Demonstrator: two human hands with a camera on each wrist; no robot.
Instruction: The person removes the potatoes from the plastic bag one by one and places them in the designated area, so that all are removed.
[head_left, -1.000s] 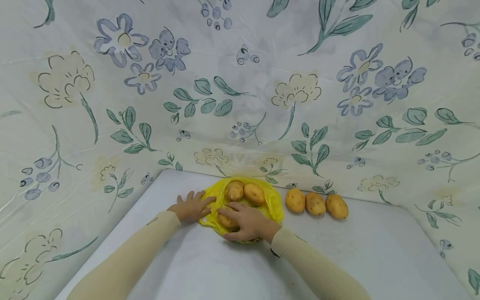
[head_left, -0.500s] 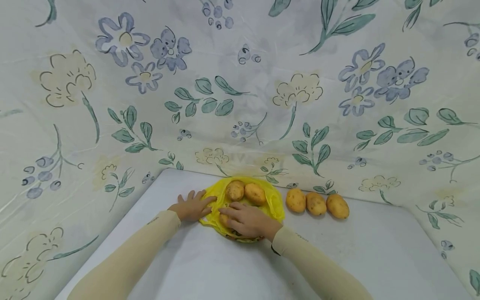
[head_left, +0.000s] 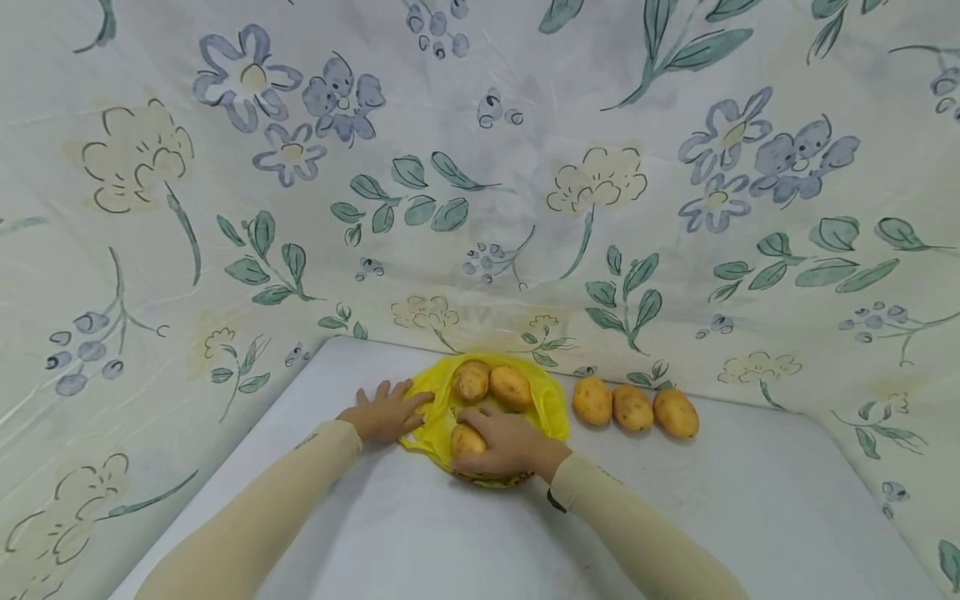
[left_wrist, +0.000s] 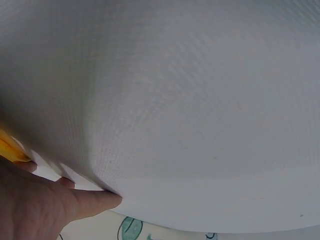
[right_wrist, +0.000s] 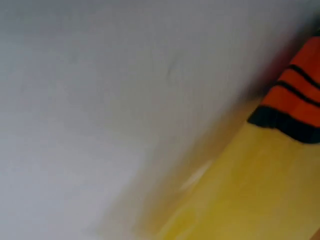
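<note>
Hands: right hand [head_left: 510,442] grips potato [head_left: 467,439] (head view only).

I can read no text, label, brand or number anywhere; the sleeve marks are too small to make out.

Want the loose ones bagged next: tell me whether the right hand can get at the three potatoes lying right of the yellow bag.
Probably yes. The three potatoes lie bare on the white table with nothing between, but the right hand grips a potato on the yellow bag.
</note>
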